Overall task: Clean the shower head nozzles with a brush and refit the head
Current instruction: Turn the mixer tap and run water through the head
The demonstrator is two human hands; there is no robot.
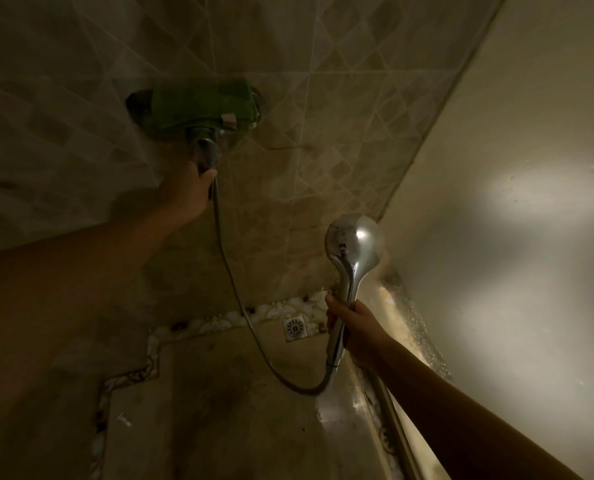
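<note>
Shower head point(352, 240) gripped by right hand point(356, 327); left hand point(188, 192) grasps hose point(229, 271) top

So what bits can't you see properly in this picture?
All in the head view:
- Shower head: its nozzle face is turned away, only the shiny back shows.
- Mixer valve: green cloth covers it.
- Left hand: its fingers hide the hose joint.
- Right hand: wraps the handle.
- No brush appears; dim light blurs details.

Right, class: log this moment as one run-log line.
left hand: grips hose at tap | right hand: holds shower head by handle | brush: not seen
</note>
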